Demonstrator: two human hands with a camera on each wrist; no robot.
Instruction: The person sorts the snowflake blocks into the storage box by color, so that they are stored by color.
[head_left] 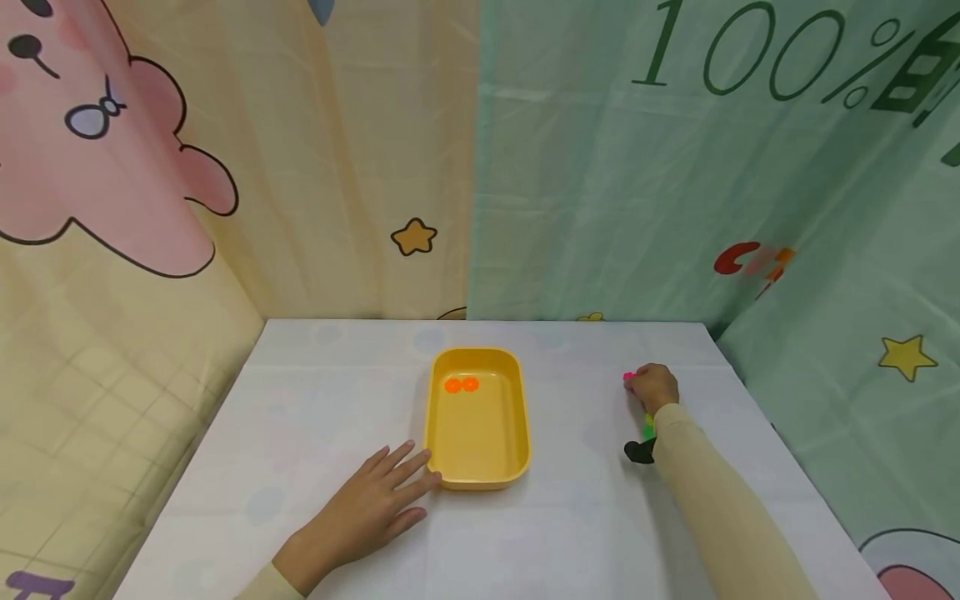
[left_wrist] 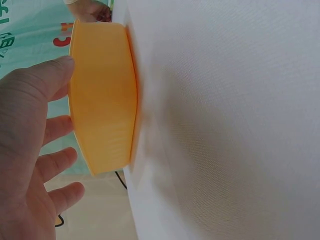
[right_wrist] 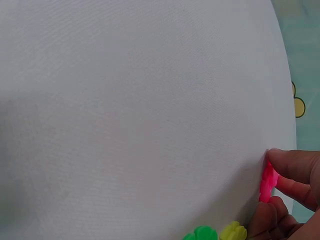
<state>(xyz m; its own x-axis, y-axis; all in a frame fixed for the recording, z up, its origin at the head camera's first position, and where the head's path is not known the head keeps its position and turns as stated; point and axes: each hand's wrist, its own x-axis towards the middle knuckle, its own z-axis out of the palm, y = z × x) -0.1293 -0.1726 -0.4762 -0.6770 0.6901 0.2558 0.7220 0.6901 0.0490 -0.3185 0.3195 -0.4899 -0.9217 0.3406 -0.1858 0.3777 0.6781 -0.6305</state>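
My right hand (head_left: pixel 655 388) pinches a pink flower-shaped piece (right_wrist: pixel 268 181) between thumb and fingers, at the far right of the table. Just nearer, partly hidden by the forearm, lie a yellow flower-shaped piece (right_wrist: pixel 233 231), a green one (right_wrist: pixel 201 233) and black pieces (head_left: pixel 640 452) whose shape I cannot tell. A yellow tray (head_left: pixel 480 482) stands mid-table with two orange flower-shaped pieces (head_left: pixel 453 386) inside, side by side toward its far end. With fingers spread, my left hand (head_left: pixel 367 504) touches the tray's near left corner; the left wrist view shows the thumb at its rim.
A white cloth-like surface covers the table (head_left: pixel 337 400). Printed curtains (head_left: pixel 360 167) hang behind its far edge and along both sides. In the left wrist view, a thin black cord (left_wrist: pixel 121 180) shows past the table edge.
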